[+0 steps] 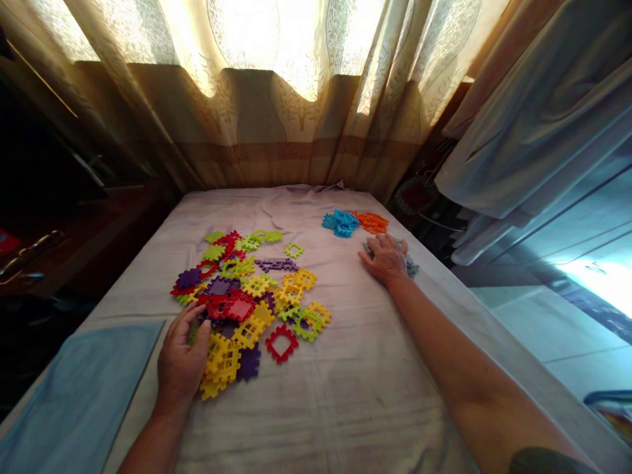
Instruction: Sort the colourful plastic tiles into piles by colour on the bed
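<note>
A mixed heap of flat interlocking plastic tiles point(247, 296) in yellow, red, purple and green lies on a pale sheet-covered bed point(345, 382). My left hand point(182, 359) rests at the heap's near left edge, fingers on yellow and green tiles. My right hand point(386, 258) lies palm down over a small pile of grey tiles point(411, 266) at the far right. Just beyond it sit a blue tile pile point(340, 222) and an orange tile pile point(372, 222). A lone red tile point(282, 343) lies near the heap's front.
A blue cloth point(79, 395) covers the bed's near left corner. Curtains point(276, 99) hang behind the bed, backlit by a window. Dark furniture point(59, 243) stands at the left. A pale drape point(533, 131) and floor lie past the right edge.
</note>
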A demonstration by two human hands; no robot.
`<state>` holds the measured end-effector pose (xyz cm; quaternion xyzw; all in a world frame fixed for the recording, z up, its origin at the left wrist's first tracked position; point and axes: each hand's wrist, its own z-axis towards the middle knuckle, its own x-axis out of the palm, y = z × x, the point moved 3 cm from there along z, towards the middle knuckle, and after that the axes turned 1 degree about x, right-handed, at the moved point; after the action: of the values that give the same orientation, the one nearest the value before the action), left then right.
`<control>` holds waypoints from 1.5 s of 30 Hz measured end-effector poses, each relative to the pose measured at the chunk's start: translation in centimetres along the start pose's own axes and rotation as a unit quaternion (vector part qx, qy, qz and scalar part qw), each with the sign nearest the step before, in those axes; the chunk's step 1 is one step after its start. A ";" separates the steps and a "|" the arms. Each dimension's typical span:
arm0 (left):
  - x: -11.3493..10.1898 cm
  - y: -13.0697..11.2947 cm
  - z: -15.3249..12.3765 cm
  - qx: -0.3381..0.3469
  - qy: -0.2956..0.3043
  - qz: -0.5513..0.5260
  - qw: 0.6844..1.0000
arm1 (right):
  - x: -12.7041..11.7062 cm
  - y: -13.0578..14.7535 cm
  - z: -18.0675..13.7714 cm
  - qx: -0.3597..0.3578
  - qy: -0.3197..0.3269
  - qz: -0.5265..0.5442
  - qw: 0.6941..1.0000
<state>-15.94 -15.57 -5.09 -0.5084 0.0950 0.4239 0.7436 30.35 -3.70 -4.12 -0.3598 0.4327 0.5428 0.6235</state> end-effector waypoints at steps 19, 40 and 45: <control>0.8 -4.3 -3.4 0.268 0.217 0.120 0.931 | -0.5 2.5 -4.0 0.114 -0.009 0.089 0.989; 0.9 -7.6 -6.3 0.339 0.205 0.127 0.910 | -4.8 15.7 -15.9 -0.148 0.057 0.292 0.943; 0.4 -6.8 -6.0 0.305 0.159 0.153 0.926 | -4.3 11.5 -14.4 -0.040 0.032 0.209 0.977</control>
<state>-8.96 -21.18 -3.49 -0.2974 0.4134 0.3967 0.7637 16.67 -16.74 -5.16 -0.3030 0.4959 0.6660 0.4677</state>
